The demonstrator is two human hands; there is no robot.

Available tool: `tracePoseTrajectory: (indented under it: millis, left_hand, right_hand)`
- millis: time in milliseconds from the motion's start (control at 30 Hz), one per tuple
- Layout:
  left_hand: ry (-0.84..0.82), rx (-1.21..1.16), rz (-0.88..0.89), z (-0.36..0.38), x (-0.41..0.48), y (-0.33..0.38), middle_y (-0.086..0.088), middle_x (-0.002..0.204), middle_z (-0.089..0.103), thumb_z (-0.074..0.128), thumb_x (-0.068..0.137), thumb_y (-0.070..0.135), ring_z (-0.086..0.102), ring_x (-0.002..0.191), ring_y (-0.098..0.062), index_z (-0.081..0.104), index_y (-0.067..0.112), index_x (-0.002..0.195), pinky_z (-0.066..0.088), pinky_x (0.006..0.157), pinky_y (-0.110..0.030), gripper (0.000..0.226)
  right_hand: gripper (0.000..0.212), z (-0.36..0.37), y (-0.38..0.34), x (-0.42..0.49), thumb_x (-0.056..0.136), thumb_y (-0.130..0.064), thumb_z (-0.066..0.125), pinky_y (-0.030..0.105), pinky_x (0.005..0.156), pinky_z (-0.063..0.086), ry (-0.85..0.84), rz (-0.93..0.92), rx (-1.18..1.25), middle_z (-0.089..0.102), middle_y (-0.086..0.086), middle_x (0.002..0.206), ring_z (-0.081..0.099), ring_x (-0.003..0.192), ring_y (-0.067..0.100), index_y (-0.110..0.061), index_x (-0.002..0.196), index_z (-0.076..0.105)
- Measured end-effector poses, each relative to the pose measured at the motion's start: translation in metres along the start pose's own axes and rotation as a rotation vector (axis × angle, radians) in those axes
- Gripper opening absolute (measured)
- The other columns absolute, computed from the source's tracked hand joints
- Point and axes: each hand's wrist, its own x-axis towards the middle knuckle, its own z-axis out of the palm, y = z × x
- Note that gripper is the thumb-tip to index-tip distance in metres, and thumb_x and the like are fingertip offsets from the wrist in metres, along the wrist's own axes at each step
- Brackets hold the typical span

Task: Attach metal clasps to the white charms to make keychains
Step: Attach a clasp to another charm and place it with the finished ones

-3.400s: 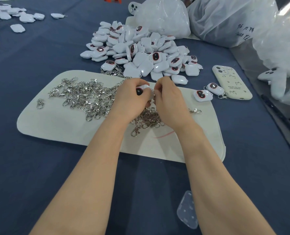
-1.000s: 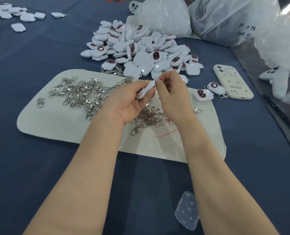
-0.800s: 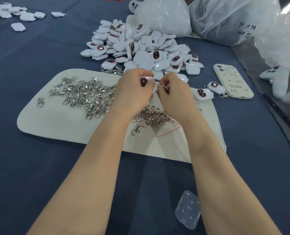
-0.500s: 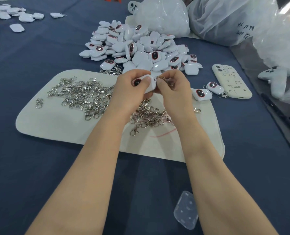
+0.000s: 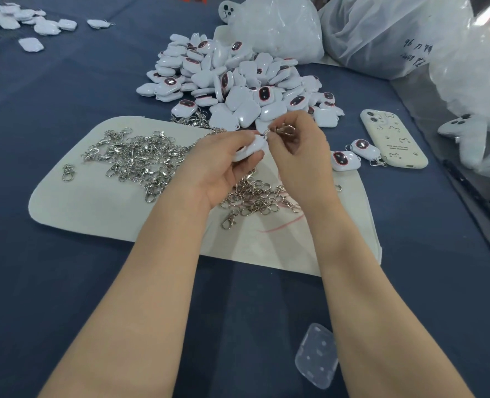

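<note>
My left hand grips a white charm above the pale felt mat. My right hand pinches a metal clasp right at the charm's upper tip, the two touching. A heap of loose silver clasps lies on the mat to the left, and more clasps lie under my wrists. A big pile of white charms sits just beyond the mat. Two charms with clasps on them lie to the right of my right hand.
A cream phone lies at the right. Clear plastic bags stand at the back right. More white charms are scattered at the far left. A small clear plastic case lies near the front on the dark blue cloth.
My left hand has turned palm-up, tilting the charm so its tip points to my right hand. The right hand has lifted the clasp slightly and kept it at the charm's tip.
</note>
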Motion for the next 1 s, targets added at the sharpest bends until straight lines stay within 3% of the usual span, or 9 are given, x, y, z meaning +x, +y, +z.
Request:
tracePoseTrajectory:
  millis: [100, 167, 267, 400, 600, 733, 833, 900, 1000]
  left_hand:
    - [0.074, 0.436, 0.231, 0.0, 0.002, -0.002, -0.012, 0.098, 0.06, 0.057, 0.092, 0.005, 0.063, 0.076, -0.014, 0.065, 0.007, 0.097, 0.057, 0.066, -0.022, 0.01]
    - [0.107, 0.825, 0.442, 0.002, 0.001, -0.003, -0.004, 0.097, 0.061, 0.059, 0.091, 0.011, 0.064, 0.087, -0.018, 0.067, 0.015, 0.104, 0.056, 0.081, -0.033, 0.016]
    - [0.099, 1.045, 0.645, 0.005, -0.003, -0.006, 0.011, 0.092, 0.059, 0.059, 0.091, 0.016, 0.059, 0.088, -0.01, 0.066, 0.018, 0.109, 0.044, 0.084, -0.016, 0.019]
    - [0.078, 0.742, 0.521, 0.001, 0.002, -0.008, 0.012, 0.09, 0.058, 0.056, 0.093, 0.01, 0.06, 0.073, -0.004, 0.063, 0.015, 0.106, 0.054, 0.073, -0.018, 0.015]
    - [0.073, 0.182, 0.239, -0.001, 0.005, -0.009, -0.011, 0.1, 0.058, 0.056, 0.092, 0.003, 0.06, 0.084, -0.017, 0.062, 0.01, 0.092, 0.053, 0.065, -0.017, 0.008]
    - [0.095, 0.446, 0.347, -0.004, 0.005, -0.006, -0.002, 0.092, 0.058, 0.057, 0.092, 0.007, 0.06, 0.078, -0.011, 0.064, 0.014, 0.096, 0.057, 0.068, -0.022, 0.011]
    - [0.076, 0.86, 0.586, -0.003, 0.002, -0.002, 0.013, 0.081, 0.056, 0.058, 0.092, 0.013, 0.059, 0.077, -0.01, 0.066, 0.018, 0.104, 0.057, 0.079, -0.035, 0.016]
    - [0.081, 0.832, 0.599, 0.0, 0.001, -0.002, 0.015, 0.081, 0.056, 0.057, 0.092, 0.012, 0.06, 0.075, -0.006, 0.065, 0.018, 0.104, 0.057, 0.079, -0.035, 0.015]
    - [0.089, 0.436, 0.404, 0.004, 0.0, -0.004, 0.002, 0.091, 0.059, 0.056, 0.094, 0.008, 0.062, 0.074, -0.004, 0.061, 0.014, 0.098, 0.056, 0.067, -0.02, 0.01]
  right_hand:
    - [0.011, -0.006, 0.001, 0.003, 0.086, -0.004, 0.055, 0.011, 0.062, 0.04, -0.077, -0.046, -0.226, 0.055, -0.012, 0.07, 0.052, 0.065, 0.005, -0.015, 0.085, 0.052]
    - [0.013, -0.01, 0.001, 0.005, 0.084, -0.005, 0.054, 0.009, 0.057, 0.036, -0.126, -0.03, -0.327, 0.051, -0.012, 0.064, 0.048, 0.058, 0.002, -0.016, 0.08, 0.05]
    - [0.013, -0.013, 0.001, 0.009, 0.083, -0.006, 0.056, 0.008, 0.058, 0.038, -0.152, 0.051, -0.328, 0.054, -0.012, 0.067, 0.048, 0.059, 0.002, -0.019, 0.08, 0.051]
    - [0.017, -0.01, -0.001, 0.005, 0.086, 0.0, 0.056, 0.025, 0.071, 0.051, -0.088, 0.182, 0.085, 0.059, -0.002, 0.078, 0.055, 0.067, 0.009, -0.016, 0.09, 0.055]
    - [0.015, 0.004, 0.001, 0.001, 0.09, 0.003, 0.055, 0.016, 0.064, 0.048, -0.015, 0.242, 0.371, 0.058, -0.002, 0.08, 0.056, 0.068, 0.007, -0.009, 0.099, 0.055]
    - [0.016, -0.004, 0.001, 0.005, 0.09, -0.004, 0.054, 0.018, 0.077, 0.047, -0.126, 0.107, -0.037, 0.056, -0.011, 0.087, 0.055, 0.076, 0.002, -0.016, 0.099, 0.05]
    - [0.017, -0.012, -0.001, 0.008, 0.088, -0.006, 0.052, 0.006, 0.064, 0.039, -0.201, 0.029, -0.232, 0.053, -0.014, 0.081, 0.05, 0.064, -0.008, -0.02, 0.097, 0.048]
    - [0.016, -0.011, -0.002, 0.008, 0.087, -0.007, 0.055, 0.006, 0.062, 0.039, -0.13, 0.065, -0.164, 0.055, -0.01, 0.081, 0.051, 0.065, -0.005, -0.02, 0.095, 0.049]
    - [0.018, 0.003, -0.007, 0.003, 0.087, -0.002, 0.056, 0.015, 0.062, 0.045, 0.04, 0.269, 0.288, 0.058, -0.002, 0.084, 0.056, 0.068, 0.01, -0.015, 0.099, 0.055]
